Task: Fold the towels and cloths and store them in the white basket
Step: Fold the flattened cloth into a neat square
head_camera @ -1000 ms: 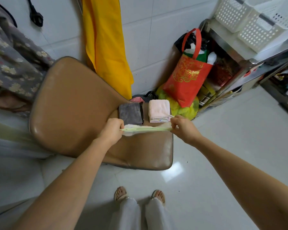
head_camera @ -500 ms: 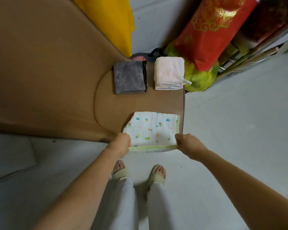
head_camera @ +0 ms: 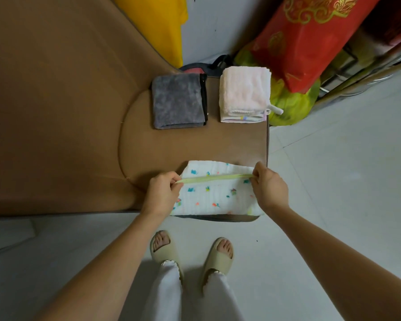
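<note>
Left hand [head_camera: 163, 191] and right hand [head_camera: 267, 185] each pinch one end of the green-trimmed edge of the dotted cloth [head_camera: 214, 198], fingers curled tight on the hem. That edge is lifted and stretched taut between the two hands, running across the middle of the cloth; the rest lies flat on the brown seat [head_camera: 218, 144], near edge right at the seat's front lip.

Step in hand, as I read it: folding this cloth in half, lifted edge being carried over the flat part. Next move likely calls for laying the hem down square on the opposite edge, corners matched, then pressing it flat. Thin, floppy fabric, could skew or wrinkle if one hand leads.

Farther back on the seat: grey folded towel [head_camera: 178, 101] on the left, pink folded towel [head_camera: 244, 93] on the right, apart from each other and well apart from the hands. Both look done.

White basket not in view, so storing not yet started here.
</note>
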